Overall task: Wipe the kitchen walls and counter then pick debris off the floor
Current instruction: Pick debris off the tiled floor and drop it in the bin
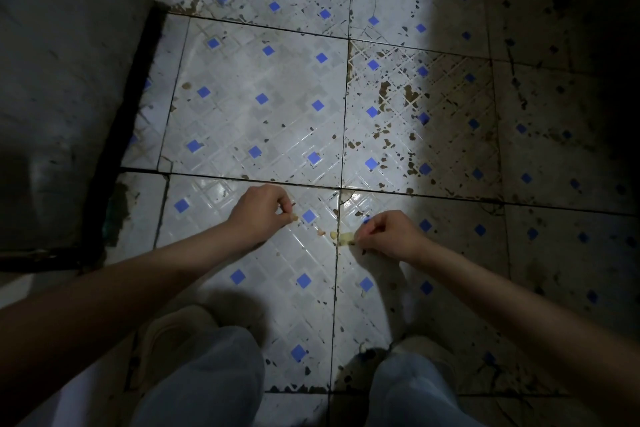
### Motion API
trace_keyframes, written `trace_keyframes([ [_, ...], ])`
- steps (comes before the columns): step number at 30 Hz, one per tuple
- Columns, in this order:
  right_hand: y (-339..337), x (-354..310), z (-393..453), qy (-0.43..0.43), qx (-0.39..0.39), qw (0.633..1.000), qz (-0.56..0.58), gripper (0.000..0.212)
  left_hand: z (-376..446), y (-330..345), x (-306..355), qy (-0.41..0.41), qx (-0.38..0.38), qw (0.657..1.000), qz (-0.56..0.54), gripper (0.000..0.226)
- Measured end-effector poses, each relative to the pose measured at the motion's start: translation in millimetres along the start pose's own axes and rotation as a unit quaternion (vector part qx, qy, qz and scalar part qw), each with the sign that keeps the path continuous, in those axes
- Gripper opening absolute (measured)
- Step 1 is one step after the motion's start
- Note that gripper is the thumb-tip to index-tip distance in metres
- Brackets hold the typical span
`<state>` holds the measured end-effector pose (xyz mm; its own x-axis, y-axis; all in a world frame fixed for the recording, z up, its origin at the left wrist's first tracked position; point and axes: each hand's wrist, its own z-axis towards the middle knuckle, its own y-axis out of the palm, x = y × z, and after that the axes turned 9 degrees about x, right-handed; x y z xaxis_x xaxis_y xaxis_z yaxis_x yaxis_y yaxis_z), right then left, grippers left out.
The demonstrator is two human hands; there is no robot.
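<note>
Reaching down to the floor (pixel 263 107), both hands work close to the tiles. The left hand (pixel 259 215) has its fingers curled in, and it pinches a tiny yellow bit (pixel 294 217) at its fingertips. The right hand (pixel 388 231) is curled too, and its fingertips pinch a bigger pale yellow scrap (pixel 346 238) that lies right on the dark line between two tiles. Two more small crumbs (pixel 321 233) sit on the floor between the hands, near the scrap but apart from the left hand.

The floor is made of big white tiles with a criss-cross pattern and little blue squares. Lots of brown spots (pixel 386 90) and dark flecks cover it, most of all on the right side, where the tiles look chipped and dirty. A bright patch of light falls on the middle of the floor, and the right part lies in shadow.

A grey wall or cabinet side (pixel 69 80) stands on the left, with a black strip along its bottom edge where it meets the floor.

Two knees in light grey trousers (pixel 207 374) show at the bottom, with pale shoes (pixel 173 326) under them. The person is crouching, with both bare arms stretched forward.

No writing or labels can be seen anywhere, and no box, bin or bag shows.
</note>
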<state>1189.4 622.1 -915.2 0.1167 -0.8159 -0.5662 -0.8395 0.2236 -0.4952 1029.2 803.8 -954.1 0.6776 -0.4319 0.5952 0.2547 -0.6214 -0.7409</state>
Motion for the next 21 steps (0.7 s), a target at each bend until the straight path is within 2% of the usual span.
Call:
trace_keyframes([
  [5,1.5,1.6,1.5,0.001,0.007,1.0,-0.006,0.01,-0.2,-5.2,1.2,0.04,-0.013,0.999,0.027,0.01],
  [11,2.1,0.9,2.7,0.004,0.01,1.0,-0.013,0.011,0.6,-14.1,3.5,0.042,-0.017,0.999,0.026,0.02],
  [18,4.3,-1.8,2.8,0.007,0.008,1.0,-0.003,0.008,-0.9,-24.5,-10.8,0.001,0.027,1.0,-0.012,0.04],
  [21,7.6,-5.8,3.5,-0.007,-0.001,1.0,0.003,0.011,-4.8,-26.7,-18.5,-0.02,0.026,0.999,-0.028,0.035],
])
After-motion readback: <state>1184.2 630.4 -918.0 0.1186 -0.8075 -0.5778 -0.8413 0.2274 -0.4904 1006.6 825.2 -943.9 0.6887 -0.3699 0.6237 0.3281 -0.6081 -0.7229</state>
